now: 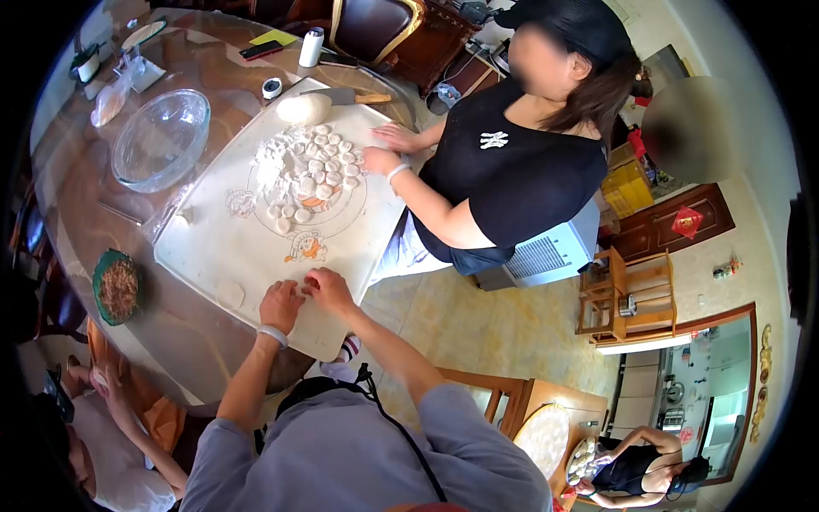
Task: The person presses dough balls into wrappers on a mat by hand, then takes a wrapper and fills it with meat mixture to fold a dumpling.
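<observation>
My left hand (281, 307) and my right hand (328, 291) are close together over the near edge of a white kneading mat (192, 252). Both have curled fingers; whatever is between them is hidden or too small to make out. Just left of my left hand lies a thin, round dough wrapper (230, 295). Farther up the mat, many small dough pieces (326, 167) are spread beside a pile of white flour (275, 164). A large smooth lump of dough (304, 108) rests near the far edge.
A knife (373, 99) lies by the dough lump. Left are a glass bowl (162, 141) and a green bowl of filling (118, 286). A co-worker in black (533, 162) reaches to the dough pieces. Another person (119, 444) sits lower left; a third (640, 465) handles a tray lower right.
</observation>
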`<state>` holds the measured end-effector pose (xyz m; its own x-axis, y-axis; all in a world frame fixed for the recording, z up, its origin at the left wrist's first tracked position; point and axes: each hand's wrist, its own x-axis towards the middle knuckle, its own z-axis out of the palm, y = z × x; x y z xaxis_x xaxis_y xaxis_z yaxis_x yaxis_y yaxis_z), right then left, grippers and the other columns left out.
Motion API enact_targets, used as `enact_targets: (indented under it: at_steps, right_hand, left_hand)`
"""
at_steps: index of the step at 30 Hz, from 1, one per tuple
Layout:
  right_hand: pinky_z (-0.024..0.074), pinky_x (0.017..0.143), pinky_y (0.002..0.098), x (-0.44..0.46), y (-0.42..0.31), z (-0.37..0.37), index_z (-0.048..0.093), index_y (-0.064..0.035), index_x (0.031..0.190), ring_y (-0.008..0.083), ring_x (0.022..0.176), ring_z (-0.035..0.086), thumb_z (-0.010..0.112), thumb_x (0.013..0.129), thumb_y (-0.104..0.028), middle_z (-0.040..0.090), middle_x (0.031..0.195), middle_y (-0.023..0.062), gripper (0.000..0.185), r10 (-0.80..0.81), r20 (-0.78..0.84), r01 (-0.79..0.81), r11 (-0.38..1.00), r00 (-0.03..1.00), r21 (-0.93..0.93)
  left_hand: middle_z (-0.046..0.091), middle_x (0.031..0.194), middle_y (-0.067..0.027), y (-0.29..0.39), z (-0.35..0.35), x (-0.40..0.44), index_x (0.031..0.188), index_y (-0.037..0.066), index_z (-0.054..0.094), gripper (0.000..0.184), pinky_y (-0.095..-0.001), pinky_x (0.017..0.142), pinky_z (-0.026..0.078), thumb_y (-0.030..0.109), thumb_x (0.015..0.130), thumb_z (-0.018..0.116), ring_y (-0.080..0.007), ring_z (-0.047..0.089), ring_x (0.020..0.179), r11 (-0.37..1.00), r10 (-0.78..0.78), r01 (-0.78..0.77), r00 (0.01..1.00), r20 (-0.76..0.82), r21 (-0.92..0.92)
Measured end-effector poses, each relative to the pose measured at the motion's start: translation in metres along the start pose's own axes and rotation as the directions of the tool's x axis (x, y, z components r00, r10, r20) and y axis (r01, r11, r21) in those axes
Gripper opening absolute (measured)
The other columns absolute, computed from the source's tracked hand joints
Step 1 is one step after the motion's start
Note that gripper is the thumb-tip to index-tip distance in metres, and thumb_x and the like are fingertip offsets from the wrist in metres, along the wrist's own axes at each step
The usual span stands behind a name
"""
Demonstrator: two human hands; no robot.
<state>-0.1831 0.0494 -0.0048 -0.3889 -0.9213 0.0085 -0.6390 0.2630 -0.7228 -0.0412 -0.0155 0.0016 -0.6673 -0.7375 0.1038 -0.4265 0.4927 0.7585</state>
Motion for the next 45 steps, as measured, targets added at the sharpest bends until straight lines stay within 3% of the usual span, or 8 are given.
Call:
enact_targets:
  at_steps: [6, 19, 22, 29, 35, 37, 39, 45]
  right_hand:
    - [0.0469, 0.064, 0.0377, -0.004, -0.008, 0.005, 0.057, -0.0046, 0.084, 0.0282, 0.073, 0.059, 0.063, 0.073, -0.01, 0.059, 0.079, 0.0121, 0.013, -0.038, -0.037, 0.034, 0.994, 0.999, -0.103]
    - [0.0468, 0.072, 0.0391, -0.013, 0.003, 0.02, 0.058, -0.0051, 0.091, 0.0308, 0.082, 0.059, 0.057, 0.075, -0.007, 0.062, 0.087, 0.0126, 0.016, -0.05, -0.053, 0.05, 0.999, 0.997, -0.011]
    - [0.0485, 0.064, 0.0316, -0.015, 0.006, 0.015, 0.059, -0.0047, 0.093, 0.0214, 0.067, 0.061, 0.059, 0.079, -0.011, 0.063, 0.077, 0.01, 0.015, 0.045, -0.043, -0.043, 0.997, 0.998, 0.057]
    - [0.0464, 0.057, 0.0244, -0.01, 0.015, -0.003, 0.061, -0.0047, 0.09, 0.0098, 0.061, 0.058, 0.062, 0.08, -0.012, 0.064, 0.074, 0.0034, 0.012, 0.189, 0.12, -0.207, 0.967, 0.974, 0.151]
    - [0.0483, 0.059, 0.0243, 0.044, -0.019, 0.006, 0.061, -0.0034, 0.09, 0.0106, 0.063, 0.059, 0.058, 0.084, -0.019, 0.064, 0.076, 0.0042, 0.017, 0.067, 0.106, -0.08, 0.989, 0.992, 0.124]
    - [0.0496, 0.062, 0.0257, 0.076, -0.025, 0.015, 0.06, -0.0018, 0.091, 0.012, 0.065, 0.061, 0.057, 0.085, -0.022, 0.064, 0.078, 0.0058, 0.022, 0.054, 0.089, -0.077, 0.957, 0.995, 0.281]
    - [0.0488, 0.063, 0.0323, 0.088, -0.047, 0.014, 0.059, -0.0033, 0.094, 0.0238, 0.07, 0.064, 0.055, 0.083, -0.021, 0.065, 0.081, 0.0117, 0.021, 0.019, -0.114, 0.016, 0.953, 0.993, 0.304]
    - [0.0487, 0.066, 0.0298, 0.078, -0.013, 0.03, 0.059, -0.003, 0.093, 0.0184, 0.073, 0.063, 0.055, 0.081, -0.011, 0.065, 0.08, 0.0076, 0.015, -0.075, -0.051, 0.077, 0.996, 0.996, 0.04]
  left_hand:
    - [0.057, 0.08, -0.0082, -0.009, 0.007, -0.001, 0.09, 0.007, 0.056, 0.027, -0.0379, 0.07, 0.045, 0.011, 0.067, 0.069, -0.0274, 0.055, 0.08, 1.0, -0.006, 0.006, 1.0, 0.014, -0.002]
    - [0.056, 0.083, -0.0106, -0.006, 0.002, -0.006, 0.086, 0.004, 0.055, 0.026, -0.0388, 0.071, 0.045, 0.015, 0.067, 0.07, -0.0294, 0.054, 0.082, 0.999, -0.033, 0.032, 0.999, -0.023, -0.003]
    - [0.055, 0.09, -0.0121, -0.008, -0.007, -0.023, 0.102, 0.004, 0.051, 0.04, -0.0383, 0.074, 0.044, 0.014, 0.068, 0.07, -0.03, 0.052, 0.087, 0.999, 0.005, -0.008, 0.999, -0.053, -0.045]
    - [0.052, 0.087, -0.0103, -0.007, -0.008, -0.047, 0.098, 0.004, 0.052, 0.036, -0.0369, 0.078, 0.042, 0.01, 0.067, 0.07, -0.0284, 0.05, 0.086, 0.998, -0.012, 0.01, 0.999, -0.032, -0.055]
    - [0.052, 0.087, -0.0107, -0.007, -0.016, -0.046, 0.096, 0.004, 0.053, 0.034, -0.0376, 0.077, 0.042, 0.01, 0.067, 0.069, -0.0288, 0.05, 0.086, 0.997, 0.04, -0.043, 0.998, -0.044, -0.067]
    - [0.052, 0.087, -0.0109, -0.014, -0.011, -0.043, 0.097, 0.004, 0.053, 0.033, -0.0378, 0.077, 0.042, 0.011, 0.068, 0.069, -0.0291, 0.05, 0.086, 0.998, 0.052, -0.054, 0.997, -0.059, -0.032]
    - [0.052, 0.087, -0.0111, -0.017, -0.009, -0.048, 0.097, 0.004, 0.054, 0.033, -0.0379, 0.077, 0.043, 0.011, 0.069, 0.068, -0.0294, 0.05, 0.086, 0.999, 0.041, -0.043, 0.998, -0.052, -0.023]
    - [0.051, 0.084, -0.011, -0.012, -0.01, -0.046, 0.096, 0.003, 0.054, 0.033, -0.0379, 0.076, 0.043, 0.014, 0.069, 0.069, -0.0295, 0.05, 0.084, 0.997, 0.056, -0.06, 0.996, -0.074, -0.044]
